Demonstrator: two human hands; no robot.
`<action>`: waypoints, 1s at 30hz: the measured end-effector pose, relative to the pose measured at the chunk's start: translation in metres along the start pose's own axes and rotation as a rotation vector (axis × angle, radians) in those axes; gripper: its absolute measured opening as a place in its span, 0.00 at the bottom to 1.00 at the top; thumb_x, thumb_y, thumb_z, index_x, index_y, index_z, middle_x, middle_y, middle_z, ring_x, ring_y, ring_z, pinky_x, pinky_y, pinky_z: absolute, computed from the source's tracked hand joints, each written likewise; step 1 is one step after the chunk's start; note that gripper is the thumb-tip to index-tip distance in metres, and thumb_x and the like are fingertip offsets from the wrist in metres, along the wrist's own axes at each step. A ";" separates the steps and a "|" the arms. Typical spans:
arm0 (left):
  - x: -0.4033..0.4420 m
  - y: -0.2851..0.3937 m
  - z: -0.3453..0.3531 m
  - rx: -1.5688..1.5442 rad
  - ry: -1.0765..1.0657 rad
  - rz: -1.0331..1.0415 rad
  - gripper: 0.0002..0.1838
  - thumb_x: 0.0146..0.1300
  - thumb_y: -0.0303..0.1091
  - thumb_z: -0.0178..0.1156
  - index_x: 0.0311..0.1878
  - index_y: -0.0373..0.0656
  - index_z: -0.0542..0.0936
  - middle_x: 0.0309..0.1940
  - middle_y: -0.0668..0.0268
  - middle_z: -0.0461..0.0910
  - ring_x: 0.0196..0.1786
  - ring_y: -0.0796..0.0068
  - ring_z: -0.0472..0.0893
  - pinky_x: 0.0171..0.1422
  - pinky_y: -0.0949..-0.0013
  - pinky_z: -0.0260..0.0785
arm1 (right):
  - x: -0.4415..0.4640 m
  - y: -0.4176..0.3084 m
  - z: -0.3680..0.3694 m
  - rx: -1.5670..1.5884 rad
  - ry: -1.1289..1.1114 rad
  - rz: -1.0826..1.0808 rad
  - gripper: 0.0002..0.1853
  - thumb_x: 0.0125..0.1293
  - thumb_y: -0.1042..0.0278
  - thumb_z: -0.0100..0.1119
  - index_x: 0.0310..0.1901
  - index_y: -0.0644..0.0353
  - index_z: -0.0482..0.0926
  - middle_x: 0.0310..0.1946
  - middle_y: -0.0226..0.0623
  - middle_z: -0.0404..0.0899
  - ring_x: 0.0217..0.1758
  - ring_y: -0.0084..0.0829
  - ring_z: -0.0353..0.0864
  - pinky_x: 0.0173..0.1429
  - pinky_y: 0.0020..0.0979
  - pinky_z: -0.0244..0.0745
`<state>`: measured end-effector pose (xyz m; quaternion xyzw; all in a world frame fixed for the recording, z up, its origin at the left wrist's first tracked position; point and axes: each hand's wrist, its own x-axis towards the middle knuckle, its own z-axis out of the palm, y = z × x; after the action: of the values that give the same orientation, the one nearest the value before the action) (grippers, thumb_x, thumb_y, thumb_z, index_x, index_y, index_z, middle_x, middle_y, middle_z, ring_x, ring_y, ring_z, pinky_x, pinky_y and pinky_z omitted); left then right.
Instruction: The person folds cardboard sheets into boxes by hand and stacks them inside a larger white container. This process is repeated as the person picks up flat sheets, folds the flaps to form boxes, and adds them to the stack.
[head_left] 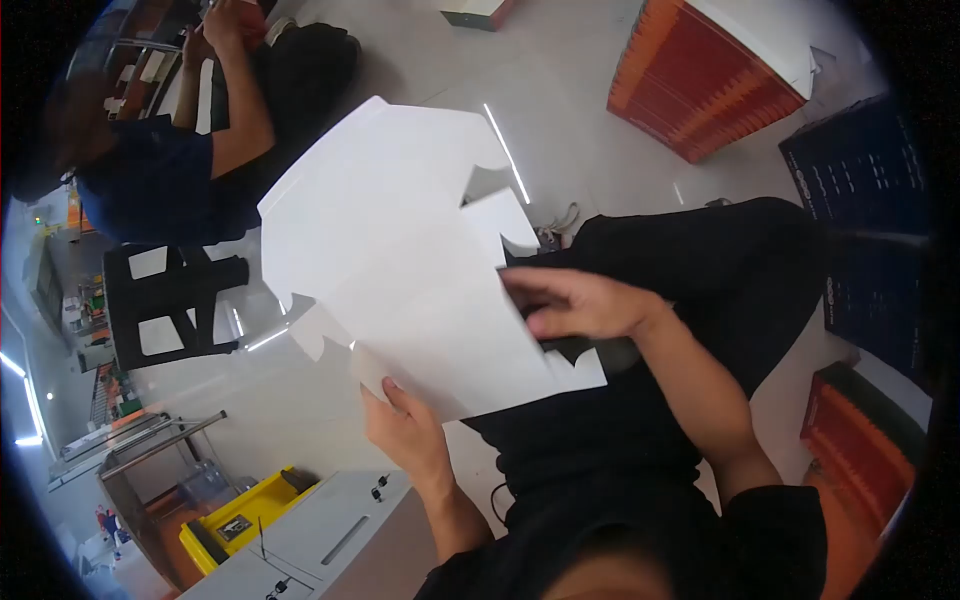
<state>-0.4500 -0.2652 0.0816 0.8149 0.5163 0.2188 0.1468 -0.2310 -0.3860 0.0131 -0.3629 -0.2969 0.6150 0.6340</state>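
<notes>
I get a single head-worn view, facing forward and down, close over the hands (592,306) and card (385,220), its round-edged frame wide enough to reach the floor (560,90) and, at far left, a co-worker (150,175).

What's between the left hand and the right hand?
Head view: the near part of the white cardboard sheet. The left hand grips its edge; the right hand is at its cut-out side, contact unclear.
</notes>
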 end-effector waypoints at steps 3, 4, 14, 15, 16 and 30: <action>-0.008 0.015 0.008 -0.068 -0.150 -0.208 0.25 0.75 0.30 0.50 0.72 0.27 0.67 0.60 0.39 0.79 0.63 0.40 0.79 0.65 0.54 0.71 | 0.008 0.019 0.010 -0.448 0.125 -0.041 0.28 0.64 0.45 0.73 0.44 0.70 0.83 0.37 0.47 0.86 0.38 0.31 0.83 0.44 0.37 0.78; -0.013 0.004 0.018 0.092 -0.169 0.032 0.30 0.76 0.31 0.50 0.75 0.27 0.59 0.66 0.35 0.72 0.68 0.38 0.73 0.70 0.50 0.65 | 0.012 0.025 0.010 -0.533 0.154 -0.032 0.28 0.65 0.45 0.72 0.40 0.71 0.84 0.32 0.48 0.85 0.33 0.33 0.82 0.42 0.37 0.78; -0.030 0.062 0.006 -0.233 -0.164 0.515 0.42 0.68 0.30 0.64 0.79 0.28 0.55 0.79 0.43 0.55 0.76 0.44 0.66 0.76 0.48 0.61 | 0.004 -0.029 0.021 -0.671 0.215 -0.091 0.30 0.79 0.46 0.52 0.31 0.71 0.81 0.19 0.50 0.74 0.21 0.35 0.69 0.33 0.39 0.71; -0.028 0.071 0.008 -0.241 -0.152 0.503 0.42 0.68 0.30 0.64 0.79 0.28 0.55 0.79 0.43 0.55 0.76 0.44 0.66 0.76 0.48 0.61 | 0.001 -0.035 0.024 -0.574 0.231 -0.170 0.32 0.80 0.45 0.49 0.31 0.71 0.80 0.18 0.48 0.74 0.21 0.35 0.69 0.33 0.39 0.71; -0.026 0.081 0.011 -0.459 -0.228 0.349 0.43 0.63 0.25 0.66 0.79 0.30 0.56 0.75 0.46 0.60 0.73 0.50 0.69 0.71 0.53 0.67 | 0.000 -0.038 0.025 -0.598 0.203 -0.218 0.33 0.81 0.43 0.46 0.32 0.69 0.80 0.19 0.46 0.73 0.22 0.35 0.70 0.33 0.39 0.71; 0.046 0.140 0.047 -1.515 -0.131 -0.121 0.18 0.68 0.21 0.66 0.59 0.32 0.75 0.50 0.59 0.84 0.48 0.71 0.84 0.54 0.69 0.79 | -0.071 -0.053 0.032 -0.804 0.459 -0.632 0.28 0.66 0.72 0.67 0.68 0.62 0.76 0.71 0.47 0.72 0.70 0.47 0.74 0.72 0.42 0.72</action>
<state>-0.3004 -0.2836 0.1152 0.4733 0.2592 0.4559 0.7078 -0.2318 -0.4528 0.0796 -0.5941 -0.4567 0.1384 0.6476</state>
